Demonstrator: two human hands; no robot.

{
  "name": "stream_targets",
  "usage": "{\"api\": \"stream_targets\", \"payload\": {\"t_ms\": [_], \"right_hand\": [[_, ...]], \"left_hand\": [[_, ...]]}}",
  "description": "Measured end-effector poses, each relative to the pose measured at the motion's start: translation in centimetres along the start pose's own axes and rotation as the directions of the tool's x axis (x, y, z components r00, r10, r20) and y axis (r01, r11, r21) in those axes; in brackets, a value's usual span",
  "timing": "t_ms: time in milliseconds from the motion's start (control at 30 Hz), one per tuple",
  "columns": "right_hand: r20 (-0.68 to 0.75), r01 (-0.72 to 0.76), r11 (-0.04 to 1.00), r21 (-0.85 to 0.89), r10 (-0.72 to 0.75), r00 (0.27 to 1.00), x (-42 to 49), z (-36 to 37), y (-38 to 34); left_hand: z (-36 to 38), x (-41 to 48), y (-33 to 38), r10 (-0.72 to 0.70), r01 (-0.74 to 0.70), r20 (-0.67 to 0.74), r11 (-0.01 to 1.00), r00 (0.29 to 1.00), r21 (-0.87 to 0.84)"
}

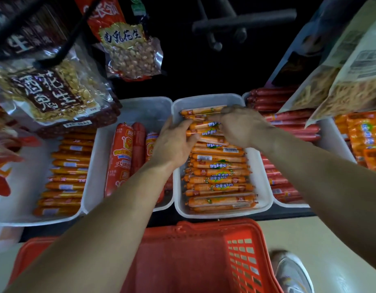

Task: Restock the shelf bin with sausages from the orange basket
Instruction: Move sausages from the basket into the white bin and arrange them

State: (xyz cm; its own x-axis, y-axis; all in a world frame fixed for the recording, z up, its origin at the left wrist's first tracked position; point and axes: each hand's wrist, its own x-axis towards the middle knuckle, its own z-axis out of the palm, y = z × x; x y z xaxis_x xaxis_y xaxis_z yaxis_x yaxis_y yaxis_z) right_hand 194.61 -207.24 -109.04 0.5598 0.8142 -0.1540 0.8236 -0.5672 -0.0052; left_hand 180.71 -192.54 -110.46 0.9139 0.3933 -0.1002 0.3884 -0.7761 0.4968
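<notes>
A person restocking a shop shelf works both hands at the far end of the white shelf bin (222, 214), where orange-wrapped sausages (218, 179) lie crosswise in a stack that nearly fills it. The left hand (176, 142) holds the left ends of several sausages between thumb and curled fingers. The right hand (244, 128) arches over the same rows with fingers bent down, though it cannot be told whether it grips or only presses. The orange basket (183, 259) sits on the floor just below the shelf, and no sausages show in the part of it not hidden by the arms. The step in hand appears to be settling a placed batch. Next would likely come squaring the rows, then releasing and reaching back to the basket.
</notes>
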Motion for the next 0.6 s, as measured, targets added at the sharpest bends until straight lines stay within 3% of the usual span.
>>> {"api": "stream_targets", "payload": {"t_ms": [67,133,233,367,500,600], "right_hand": [[0.017,-0.004,1.000,-0.001,0.004,1.000,-0.9,0.1,-0.2],[0.041,-0.002,1.000,-0.028,0.003,0.999,-1.9,0.7,-0.6],[-0.001,-0.003,0.994,-0.111,0.003,1.000,-3.3,2.0,-1.0],[0.018,0.022,0.996,-0.085,-0.021,1.000,-4.6,3.2,-0.9],[0.027,0.071,0.994,-0.089,-0.069,0.997,-4.8,3.4,-0.8],[0.045,0.023,0.993,-0.117,-0.018,0.999,-4.4,3.5,-1.0]], "left_hand": [[0.5,-0.5,-0.7,0.053,-0.051,-0.038,0.998,0.998,0.040],[0.9,-1.0,-1.2,0.104,-0.105,0.017,0.985,0.994,0.136],[2.0,-1.3,-1.3,0.081,-0.116,0.121,0.939,0.989,0.325],[2.6,-1.0,-0.6,0.070,-0.093,0.068,0.903,0.995,0.420],[2.3,-1.0,-0.1,0.084,-0.082,0.012,0.911,0.996,0.403],[1.8,-1.3,0.2,0.047,-0.034,-0.033,0.948,0.998,0.317]]}}
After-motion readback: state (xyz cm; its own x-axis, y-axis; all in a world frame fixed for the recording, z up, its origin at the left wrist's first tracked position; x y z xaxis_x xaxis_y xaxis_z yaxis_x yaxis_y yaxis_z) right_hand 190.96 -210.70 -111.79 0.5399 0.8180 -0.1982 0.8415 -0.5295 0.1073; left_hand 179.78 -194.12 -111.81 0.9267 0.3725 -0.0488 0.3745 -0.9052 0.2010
